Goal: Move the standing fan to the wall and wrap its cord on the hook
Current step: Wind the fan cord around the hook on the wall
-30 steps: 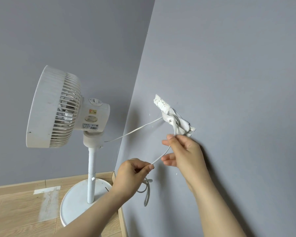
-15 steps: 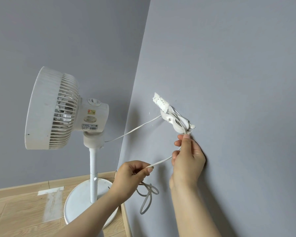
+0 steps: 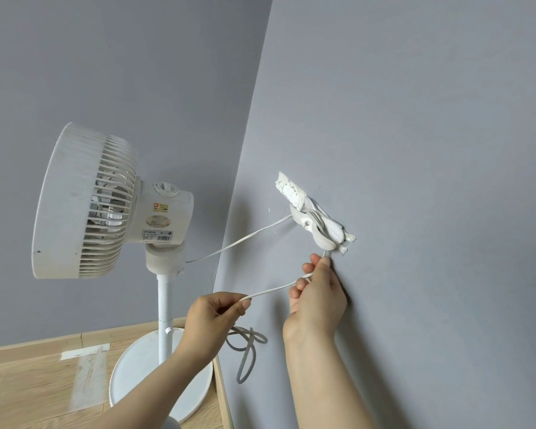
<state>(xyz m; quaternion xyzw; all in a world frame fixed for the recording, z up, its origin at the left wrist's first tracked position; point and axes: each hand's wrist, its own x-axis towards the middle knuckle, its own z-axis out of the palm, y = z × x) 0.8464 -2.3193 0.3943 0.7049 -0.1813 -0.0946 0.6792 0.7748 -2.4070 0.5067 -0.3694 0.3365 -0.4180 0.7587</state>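
White cord (image 3: 239,246) (thin); looped on hook (image 3: 317,229)

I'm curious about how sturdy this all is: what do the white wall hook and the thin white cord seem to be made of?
The white wall hook looks like smooth moulded plastic, slightly glossy, on a cracked, flaking white strip. The thin white cord looks rubbery or vinyl-sheathed: matte, and it bends in soft loops.

fan (image 3: 87,202): white, slatted grille; red and yellow sticker on its motor housing
cord (image 3: 245,241): white
hook (image 3: 314,224): white, beside fan
wall (image 3: 415,119): plain grey-blue
floor (image 3: 28,388): light wood grain, under fan
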